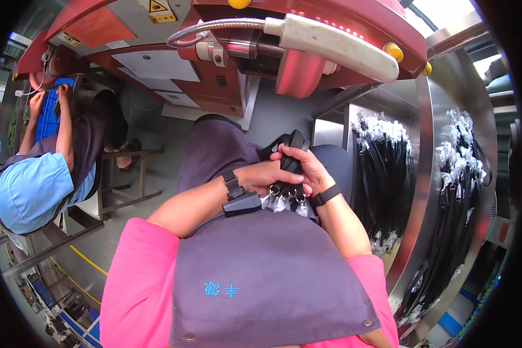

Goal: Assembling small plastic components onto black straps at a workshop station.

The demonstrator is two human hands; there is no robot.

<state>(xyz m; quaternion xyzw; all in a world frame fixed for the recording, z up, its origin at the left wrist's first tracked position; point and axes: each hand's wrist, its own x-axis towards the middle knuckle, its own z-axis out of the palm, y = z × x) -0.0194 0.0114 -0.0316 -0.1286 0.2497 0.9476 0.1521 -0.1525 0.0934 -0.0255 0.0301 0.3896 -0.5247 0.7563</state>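
Observation:
Over my lap I hold a bundle of black straps [296,141] with both hands. My left hand [265,174] is closed on the bundle from the left side, its thumb lying across the straps. Around the right side wraps my right hand [311,169], its fingers also closed on them. Below my hands, metal clasps [300,198] hang from the strap ends, with crumpled clear plastic [278,204] about them. A purple-grey apron [267,261] covers my front and lap beneath the bundle. Some fingers are hidden behind the straps.
A red machine [226,90] with a pink wheel [300,72] and a pale handle-shaped part [336,46] stands ahead. On the right, metal trays hold many black straps [383,185] with plastic-wrapped ends. At left a person in blue [37,185] works over a blue crate [47,122].

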